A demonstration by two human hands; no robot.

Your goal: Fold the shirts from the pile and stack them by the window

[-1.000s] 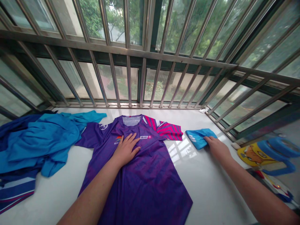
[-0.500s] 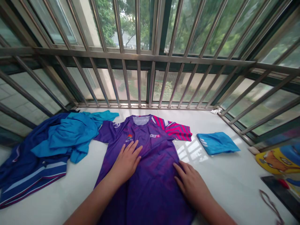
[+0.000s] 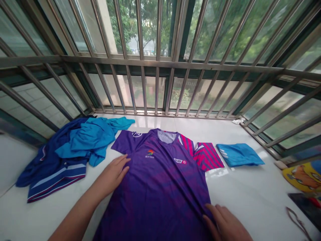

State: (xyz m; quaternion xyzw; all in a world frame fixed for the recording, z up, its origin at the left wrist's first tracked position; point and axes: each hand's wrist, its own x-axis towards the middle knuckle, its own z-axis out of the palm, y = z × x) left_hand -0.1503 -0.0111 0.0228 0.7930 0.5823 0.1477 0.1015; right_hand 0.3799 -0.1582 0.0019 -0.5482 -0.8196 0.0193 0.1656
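And here's the purple jersey (image 3: 160, 180) spread flat at dead centre, sleeves out, no fold in it yet, left hand (image 3: 111, 175) open and palm-down at its side, right hand (image 3: 227, 222) curled at its lower edge, grip unclear, folded blue cloth (image 3: 239, 154) at three o'clock, loose blue clothes (image 3: 85, 142) heaped at nine.

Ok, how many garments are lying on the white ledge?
4. The purple jersey lies centre, at the left hand and right hand; a folded light-blue garment right of it; a turquoise one atop a navy striped one on the left, where more may hide.
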